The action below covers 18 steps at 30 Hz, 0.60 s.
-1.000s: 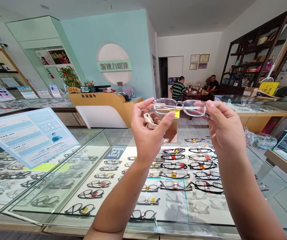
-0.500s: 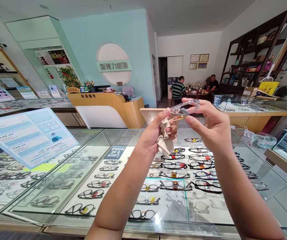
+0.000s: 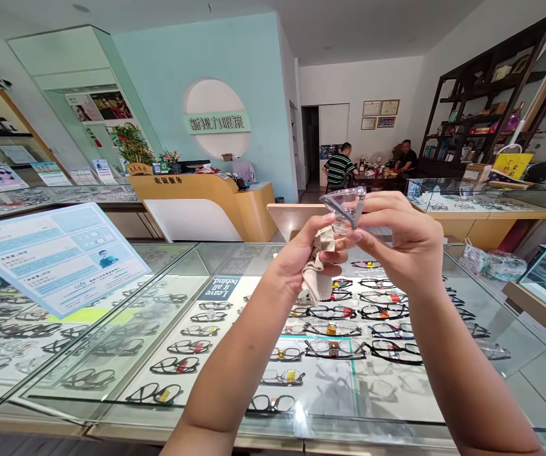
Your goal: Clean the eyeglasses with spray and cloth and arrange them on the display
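Glasses [image 3: 339,209] up in front of me now, clear-framed with grey arms, held in the air above the display case [image 3: 539,380], tipped so that the grey arms make a V toward me. My right hand [image 3: 403,240] has them, thumb and fingers pinching the frame; those fingers cover that end, so I can't make out exactly which part sits between them. Over on my left hand [image 3: 307,253], fingers curl around a bunched beige cloth [image 3: 317,269], thumb touching the near side of the glasses; the folds hide part of that grip, and whether cloth meets lens I can't tell. Clear plastic fades into the background, rims hard to trace. Just behind, a pale panel [image 3: 283,221] is partly cut off by my hand. Both forearms run out at the bottom edge, covering some of the displayed frames [image 3: 334,348]. Plenty of air above my knuckles and out to the right; the blue-edged sign [image 3: 59,259] stands well apart to the left.
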{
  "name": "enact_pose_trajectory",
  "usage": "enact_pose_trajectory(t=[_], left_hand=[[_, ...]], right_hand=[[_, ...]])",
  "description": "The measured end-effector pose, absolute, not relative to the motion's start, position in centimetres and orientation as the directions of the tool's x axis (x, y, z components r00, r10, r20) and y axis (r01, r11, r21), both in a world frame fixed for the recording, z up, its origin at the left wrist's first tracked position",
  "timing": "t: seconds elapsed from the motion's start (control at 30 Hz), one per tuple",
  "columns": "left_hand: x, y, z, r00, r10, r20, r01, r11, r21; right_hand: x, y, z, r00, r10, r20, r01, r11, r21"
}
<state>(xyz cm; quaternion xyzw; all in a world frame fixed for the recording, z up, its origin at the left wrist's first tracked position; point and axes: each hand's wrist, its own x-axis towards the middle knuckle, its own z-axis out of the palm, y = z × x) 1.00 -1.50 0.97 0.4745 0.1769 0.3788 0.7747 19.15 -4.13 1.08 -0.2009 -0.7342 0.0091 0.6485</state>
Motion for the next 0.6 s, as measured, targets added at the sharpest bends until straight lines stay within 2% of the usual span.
enact_pose_trajectory(t=[0.1,0.2,0.27,0.37,0.43,0.6], left_hand=[[0.7,-1.2,0.9,0.575,0.808,0.126,-0.303,0.067,0.951],[-1.2,-0.6,1.2,0.352,0.910,0.217,-0.015,-0.226,0.974],[-3.3,-0.3,1.5,0.105,0.933,0.344,0.251,-0.360,0.898],[-6.3,-0.6,2.3,-0.146,0.842,0.519,0.514,-0.384,0.767],[-7.6,-1.5,2.8,-0.171,0.811,0.560,0.569,-0.382,0.728],[-8.1,-4.5,4.0,-0.109,0.802,0.587,0.615,-0.410,0.674]], right_hand=[[19.3,-4.2,1.0,-0.031,0.310,0.950,0.313,0.906,-0.285],[19.6,-4.5,1.1,-0.034,0.326,0.945,0.322,0.898,-0.298],[19.8,-4.6,1.2,-0.090,0.335,0.938,0.336,0.897,-0.288],[19.8,-4.3,1.2,-0.223,0.373,0.901,0.402,0.877,-0.264],[19.8,-3.7,0.9,-0.321,0.415,0.851,0.460,0.854,-0.243],[19.7,-1.0,-0.8,-0.522,0.550,0.652,0.571,0.793,-0.212]])
